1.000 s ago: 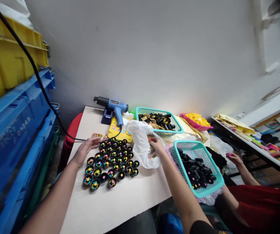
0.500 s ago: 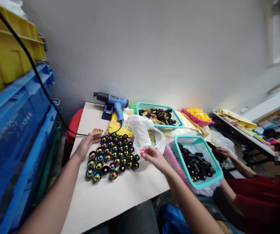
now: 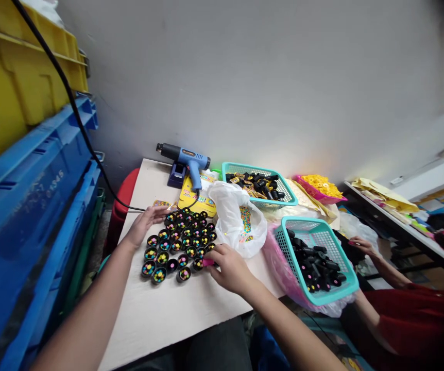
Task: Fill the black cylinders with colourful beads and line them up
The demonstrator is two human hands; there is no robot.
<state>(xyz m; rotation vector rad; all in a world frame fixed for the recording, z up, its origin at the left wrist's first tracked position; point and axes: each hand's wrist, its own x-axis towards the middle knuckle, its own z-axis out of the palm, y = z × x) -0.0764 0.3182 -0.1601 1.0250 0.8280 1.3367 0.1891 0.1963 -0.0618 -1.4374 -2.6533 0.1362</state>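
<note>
Many small black cups (image 3: 163, 258) stand close together on the table, most with coloured beads inside. My right hand (image 3: 230, 268) pinches a small pink cup (image 3: 208, 262) and tilts it over a black cup (image 3: 198, 265) at the group's right front. Its contents are too small to make out. At the back left of the cups rests my left hand (image 3: 147, 222), fingers stretched out along their edge and holding nothing. Behind my right hand, a white plastic bag (image 3: 225, 216) lies open with multicoloured beads (image 3: 245, 222) in it.
A blue heat gun (image 3: 187, 157) sits on its stand at the back. Turquoise baskets (image 3: 284, 198) (image 3: 324, 224) hold black pieces; a pink basket (image 3: 318, 195) holds yellow ones. Blue crates (image 3: 32, 206) flank the left. Another person's hand (image 3: 363, 244) works at right.
My right hand has moved left and toward me, from beside the bag to the black cups, tipping the pink cup. My left hand stays by the cups. The view has shifted slightly.
</note>
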